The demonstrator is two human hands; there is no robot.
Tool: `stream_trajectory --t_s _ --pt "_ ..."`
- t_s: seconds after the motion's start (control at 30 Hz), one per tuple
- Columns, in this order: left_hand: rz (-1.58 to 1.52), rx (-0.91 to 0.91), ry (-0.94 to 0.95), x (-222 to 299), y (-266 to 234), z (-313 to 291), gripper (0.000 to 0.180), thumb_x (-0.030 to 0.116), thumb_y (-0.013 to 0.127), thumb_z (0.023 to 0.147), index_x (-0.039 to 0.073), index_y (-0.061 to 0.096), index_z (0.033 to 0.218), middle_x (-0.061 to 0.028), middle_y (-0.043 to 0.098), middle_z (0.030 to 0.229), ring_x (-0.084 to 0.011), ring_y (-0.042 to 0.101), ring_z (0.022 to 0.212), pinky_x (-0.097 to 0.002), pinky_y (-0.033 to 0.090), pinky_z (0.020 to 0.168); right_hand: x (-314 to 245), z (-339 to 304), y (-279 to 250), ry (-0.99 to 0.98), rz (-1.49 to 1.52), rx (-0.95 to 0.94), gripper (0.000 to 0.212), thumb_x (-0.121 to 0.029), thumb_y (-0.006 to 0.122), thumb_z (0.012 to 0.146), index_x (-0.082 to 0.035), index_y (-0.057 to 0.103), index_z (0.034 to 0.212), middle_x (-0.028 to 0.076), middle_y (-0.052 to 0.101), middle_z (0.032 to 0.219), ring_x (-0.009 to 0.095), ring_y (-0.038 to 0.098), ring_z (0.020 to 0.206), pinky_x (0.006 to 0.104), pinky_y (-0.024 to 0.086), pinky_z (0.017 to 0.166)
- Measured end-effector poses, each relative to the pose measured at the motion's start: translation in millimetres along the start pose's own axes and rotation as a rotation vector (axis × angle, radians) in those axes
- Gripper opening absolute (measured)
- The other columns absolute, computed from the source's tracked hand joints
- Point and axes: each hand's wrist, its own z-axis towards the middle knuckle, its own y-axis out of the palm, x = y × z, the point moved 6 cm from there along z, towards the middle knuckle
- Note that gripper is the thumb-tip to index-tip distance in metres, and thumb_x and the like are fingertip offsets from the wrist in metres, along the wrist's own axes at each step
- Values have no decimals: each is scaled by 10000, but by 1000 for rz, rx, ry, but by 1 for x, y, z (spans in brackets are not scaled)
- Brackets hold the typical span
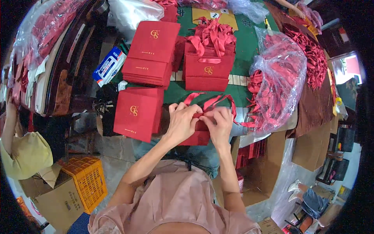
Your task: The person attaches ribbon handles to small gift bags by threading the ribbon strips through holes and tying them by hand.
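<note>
workshop | stacked red bags (150, 48) | bagged ribbons (278, 76) | cardboard box (58, 204)

The left hand (182, 120) and the right hand (219, 124) hide the upper part of the red bag (196, 139); where exactly they pinch the red ribbon (212, 102) cannot be told. A person in yellow (27, 156) is cut off at left.

The red bags (134, 113) are matt paper, their ribbons (216, 37) glossy and satin-like; at right, a shiny, crinkled plastic sack (278, 48); the green bench (242, 58) looks felted.
</note>
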Motion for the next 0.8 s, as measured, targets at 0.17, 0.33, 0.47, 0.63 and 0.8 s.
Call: stream_trajectory --t_s 0.17,0.33,0.47,0.63,0.8 --pt "-10 -25 -19 -3 0 -1 247 112 760 774 151 656 995 -8 687 889 -233 585 901 -422 328 889 10 10 -2 100 227 -113 233 -214 837 736 -87 697 871 50 593 926 280 562 887 407 436 777" --pt "117 50 83 11 -2 -5 219 123 756 782 156 669 981 0 681 893 -231 565 899 -430 332 892 22 24 0 113 247 -306 156 -197 761 826 -44 736 831 128 650 843 301 614 861 406 472 773" --pt "209 80 213 21 0 -10 212 98 718 794 160 688 995 10 678 912 -218 546 935 -434 331 915 33 31 3 149 317 -507 135 -170 736 841 -36 741 853 112 648 849 293 620 870 393 478 788" --pt "230 120 298 24 0 -12 222 79 657 798 156 700 1002 12 672 906 -210 553 935 -454 337 920 44 34 22 118 479 -740 123 -137 735 831 -21 757 864 88 661 782 181 604 831 322 490 755" --pt "201 146 249 26 -14 -4 144 189 744 791 158 685 920 23 664 870 -201 555 911 -436 327 900 46 31 39 322 539 -549 138 -152 741 808 -16 753 827 97 655 815 186 610 792 320 489 727"
